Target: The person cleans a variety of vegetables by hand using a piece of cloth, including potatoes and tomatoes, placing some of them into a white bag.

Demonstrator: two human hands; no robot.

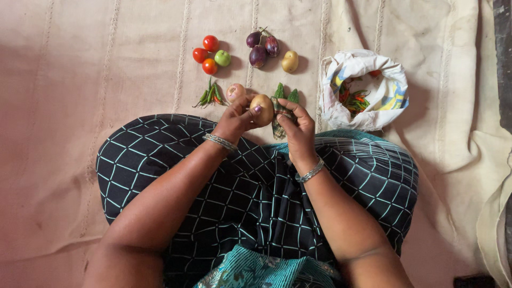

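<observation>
Left hand [234, 120] curled snugly round a tan potato [262, 109], thumb pressed across its front. Right hand [298, 128] half-closed, fingertips [281, 118] pinching the green gourds [279, 109] just right of the potato. Potato raised over the cloth [106, 80], just beyond the checked lap [256, 186]. Left of the potato: an onion [235, 92], then green chillies [209, 96]. Beyond it: tomatoes [208, 53], small aubergines [260, 48], another potato [289, 61]. Further right: an open bag [365, 88].

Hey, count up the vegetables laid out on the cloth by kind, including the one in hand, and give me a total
Tomatoes: 4 (3 red, 1 green)
Small aubergines: 3
Potatoes: 2, one in the left hand
Onion: 1
Chilli bunch: 1
Green pod bunch: 1, by the right hand
Total: 12
</observation>
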